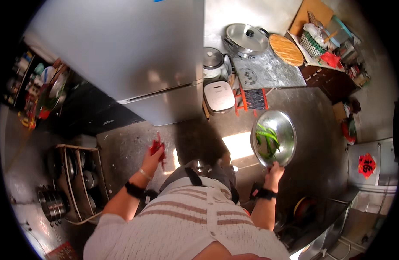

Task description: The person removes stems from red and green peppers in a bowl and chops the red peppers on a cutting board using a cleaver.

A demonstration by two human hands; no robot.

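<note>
My left hand (152,160) is closed around a bunch of red chili peppers (158,148), whose tips stick out past the fingers. On the other side, my right hand (275,174) grips the near rim of a round stainless steel bowl (286,139). Several long green chili peppers (267,139) lie in that bowl, gathered toward its left side. The bowl is held out over the floor, tilted so that its inside faces me. Both hands are well apart, one on each side of my body.
Ahead stands a grey refrigerator (147,52). Right of it are a white rice cooker (219,96), a low table (267,73) with a lidded steel pan (246,39), and an orange-framed stool (251,99). A rack of pots (79,182) is at left; a dark counter (326,224) is at lower right.
</note>
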